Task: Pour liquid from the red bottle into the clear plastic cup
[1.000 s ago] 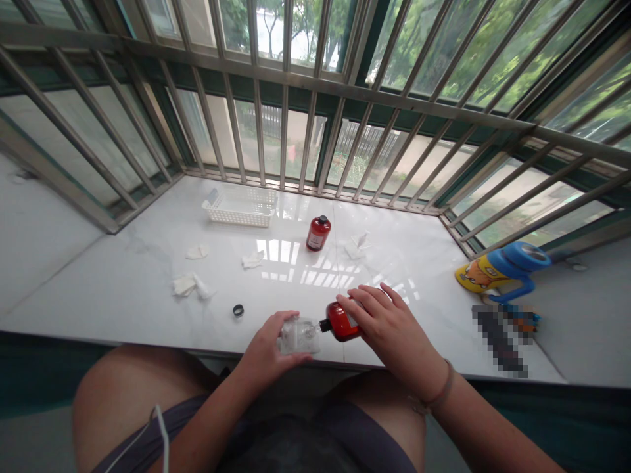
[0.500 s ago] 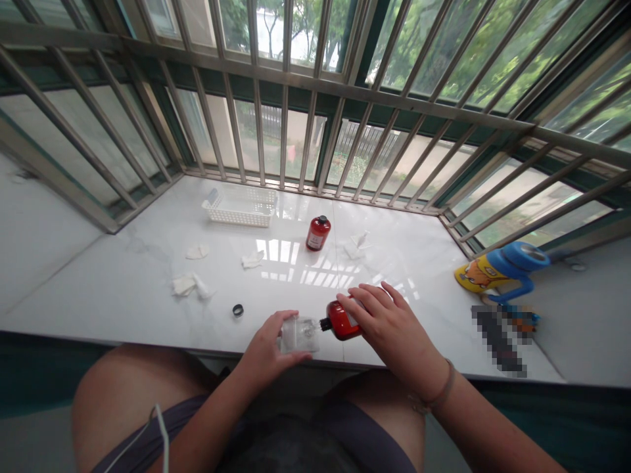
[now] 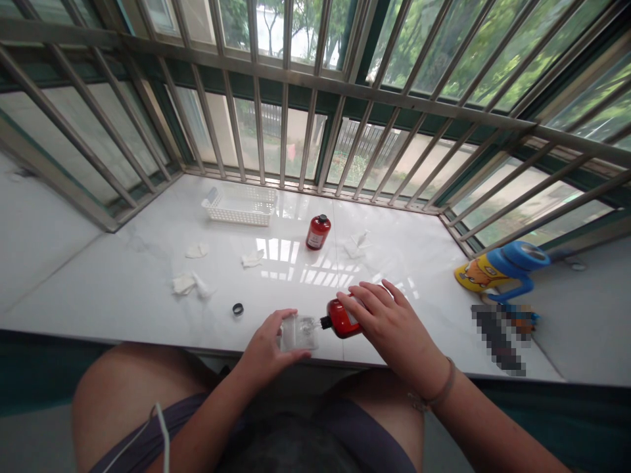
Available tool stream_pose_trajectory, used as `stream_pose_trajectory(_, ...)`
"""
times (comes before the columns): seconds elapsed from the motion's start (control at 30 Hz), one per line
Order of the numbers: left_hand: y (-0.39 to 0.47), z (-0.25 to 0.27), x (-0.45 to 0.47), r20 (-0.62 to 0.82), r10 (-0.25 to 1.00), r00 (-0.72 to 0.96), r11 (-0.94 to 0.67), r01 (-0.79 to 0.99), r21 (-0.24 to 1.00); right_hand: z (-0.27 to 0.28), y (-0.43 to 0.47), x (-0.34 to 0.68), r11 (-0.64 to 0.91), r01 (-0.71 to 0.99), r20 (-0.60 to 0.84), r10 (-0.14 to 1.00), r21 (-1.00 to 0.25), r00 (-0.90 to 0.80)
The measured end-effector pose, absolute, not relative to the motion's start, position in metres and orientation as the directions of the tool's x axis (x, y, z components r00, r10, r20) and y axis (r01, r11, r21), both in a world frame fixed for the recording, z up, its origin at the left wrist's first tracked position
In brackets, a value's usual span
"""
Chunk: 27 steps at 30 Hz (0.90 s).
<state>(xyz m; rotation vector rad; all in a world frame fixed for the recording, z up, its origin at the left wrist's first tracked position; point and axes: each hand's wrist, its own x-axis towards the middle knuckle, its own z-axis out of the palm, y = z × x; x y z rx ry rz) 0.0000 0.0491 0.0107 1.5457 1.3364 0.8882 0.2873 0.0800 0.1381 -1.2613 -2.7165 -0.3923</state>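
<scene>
My left hand [image 3: 269, 345] is closed around the side of a small clear square container [image 3: 300, 333], thumb along its near side and fingers along the far side. My right hand [image 3: 382, 318] grips a red bottle [image 3: 342, 319] from above and the right. The bottle is tipped over, its black neck pointing left at the container's right end. Whether liquid passes between them is too small to tell. A black ring-shaped cap [image 3: 238, 309] lies on the white counter to the left. Farther back, a second red bottle [image 3: 318, 232] with a black top stands upright.
Crumpled white tissues [image 3: 185, 284] lie about the marbled counter [image 3: 118, 289]. A white perforated basket [image 3: 239, 213] sits at the back left. To the right are a yellow and blue flask [image 3: 497, 266] and a blurred dark object [image 3: 500, 341]. Metal bars [image 3: 286, 138] line the window behind.
Almost nothing differs. Both hands, the clear container and the tipped red bottle have shifted up very slightly in view.
</scene>
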Motion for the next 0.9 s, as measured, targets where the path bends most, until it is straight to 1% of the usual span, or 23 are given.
stream_pose_trajectory(0.2,0.049,0.010,-0.001,-0.036,0.985,0.171,-0.029,0.360,0.933,0.143,0.080,0.286,0.618,0.759,0.220,0.727,0.206,-0.651)
stream_pose_trajectory(0.47,0.049,0.011,0.000,-0.039,0.985,0.166,-0.023,0.358,0.934,0.147,0.081,0.285,0.631,0.748,0.193,0.723,0.207,-0.663)
stream_pose_trajectory(0.9,0.048,0.009,-0.002,-0.033,0.987,0.156,-0.026,0.358,0.933,0.153,0.083,0.283,0.643,0.729,0.207,0.700,0.235,-0.684)
